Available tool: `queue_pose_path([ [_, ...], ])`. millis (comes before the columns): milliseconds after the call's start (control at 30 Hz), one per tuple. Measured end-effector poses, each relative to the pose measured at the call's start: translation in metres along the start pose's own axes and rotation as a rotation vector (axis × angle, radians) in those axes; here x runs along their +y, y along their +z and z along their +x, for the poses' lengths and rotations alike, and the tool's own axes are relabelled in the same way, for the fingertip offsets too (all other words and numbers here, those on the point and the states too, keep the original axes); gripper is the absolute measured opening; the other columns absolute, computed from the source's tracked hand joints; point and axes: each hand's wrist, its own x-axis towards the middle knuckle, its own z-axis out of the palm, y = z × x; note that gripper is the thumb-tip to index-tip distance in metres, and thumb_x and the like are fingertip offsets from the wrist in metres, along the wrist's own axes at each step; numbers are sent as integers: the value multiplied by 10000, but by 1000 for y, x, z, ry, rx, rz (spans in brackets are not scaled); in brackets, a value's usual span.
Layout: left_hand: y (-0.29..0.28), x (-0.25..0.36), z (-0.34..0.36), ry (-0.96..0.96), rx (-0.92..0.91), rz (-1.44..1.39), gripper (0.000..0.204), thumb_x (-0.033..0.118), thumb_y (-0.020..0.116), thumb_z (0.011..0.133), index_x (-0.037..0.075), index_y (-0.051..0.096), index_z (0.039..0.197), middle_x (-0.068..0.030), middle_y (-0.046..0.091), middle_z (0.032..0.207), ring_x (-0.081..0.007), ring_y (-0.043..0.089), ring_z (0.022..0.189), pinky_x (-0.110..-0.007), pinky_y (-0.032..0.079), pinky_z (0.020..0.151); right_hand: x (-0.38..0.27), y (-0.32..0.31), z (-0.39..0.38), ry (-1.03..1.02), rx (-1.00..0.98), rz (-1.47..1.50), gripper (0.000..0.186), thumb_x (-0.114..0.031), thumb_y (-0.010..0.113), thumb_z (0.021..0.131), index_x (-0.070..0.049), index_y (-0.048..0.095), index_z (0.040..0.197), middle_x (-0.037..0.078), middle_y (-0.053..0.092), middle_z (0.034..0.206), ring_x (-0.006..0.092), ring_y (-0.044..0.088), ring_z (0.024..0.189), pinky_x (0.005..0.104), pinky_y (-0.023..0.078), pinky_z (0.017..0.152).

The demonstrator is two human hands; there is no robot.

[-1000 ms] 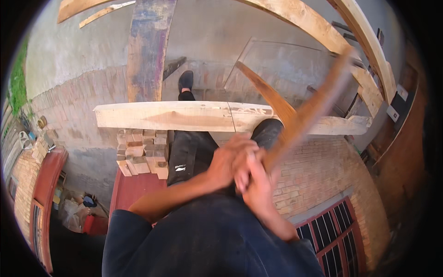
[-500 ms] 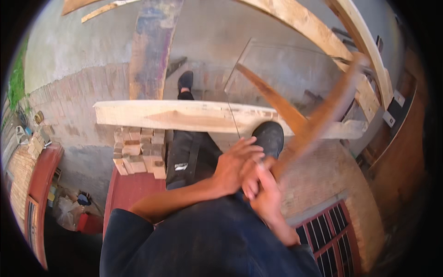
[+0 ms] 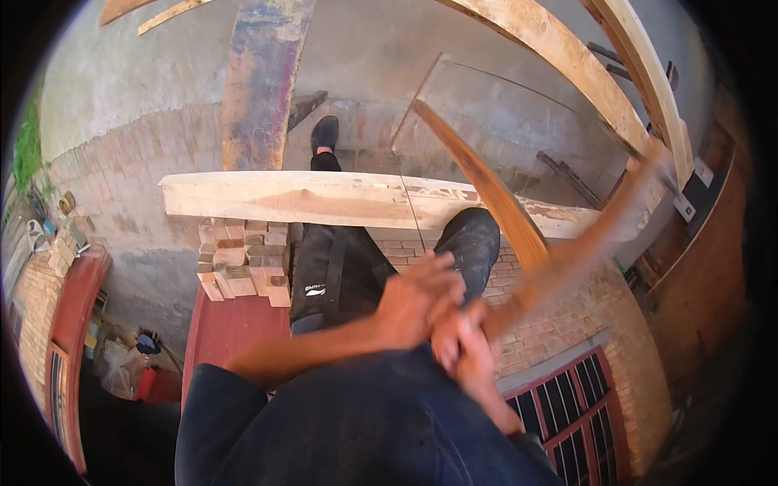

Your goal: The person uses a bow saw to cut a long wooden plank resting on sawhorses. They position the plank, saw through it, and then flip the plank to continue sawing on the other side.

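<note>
Saw (image 3: 489,186): its wooden frame stuck out past the plank (image 3: 300,198), and its thin blade (image 3: 415,219) went across the wood
Right hand (image 3: 470,344): was curled tight on the saw, at the near end of its blurry side bar
Left hand (image 3: 417,300): was up close to the right hand, but too blurry to tell what its fingers held
Plank: lay from side to side in front of the 2 hands
Blocks (image 3: 243,267): sat in a pile on a red bench (image 3: 235,332)

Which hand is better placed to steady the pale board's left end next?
Likely the left hand: it's nearer that end of the pale board; the right hand sits farther right, on the wooden saw.
</note>
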Motion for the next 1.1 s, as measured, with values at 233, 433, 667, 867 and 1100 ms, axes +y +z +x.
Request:
queue_pose_path([
  [233,12,-66,25,-116,-40,-85,401,260,711,951,56,749,1294,-152,739,1363,-382,617,1408,-498,386,1299,40,-12,65,-55,33,-46,317,-220,595,1114,-87,442,870,34,445,603,130,390,434,298,343,426],
  [433,8,-34,16,18,1,73,344,198,734,946,75,776,1264,-140,770,1289,-338,675,1341,-512,474,1239,27,-17,26,-4,63,-44,366,-194,660,1092,-68,489,794,55,502,607,121,453,459,302,349,422],
  [667,20,-21,7,31,-17,-27,313,227,644,1020,42,774,1237,-155,755,1297,-353,653,1352,-533,401,1290,23,-26,-1,-29,23,1,318,-196,598,1115,-75,447,863,80,534,613,138,470,485,291,381,456],
  [867,-10,-70,45,68,9,38,345,201,686,904,72,754,1218,-144,743,1239,-403,672,1154,-502,529,1033,47,-9,86,-18,76,-103,338,-188,669,1078,-65,515,803,25,525,587,108,475,450,294,356,428],
  [1100,3,24,-12,69,24,-44,379,267,712,963,82,744,1293,-121,748,1327,-379,654,1326,-510,434,1253,-24,18,-31,20,5,-243,321,-229,582,1120,-76,440,876,66,500,587,142,444,468,299,375,448],
])
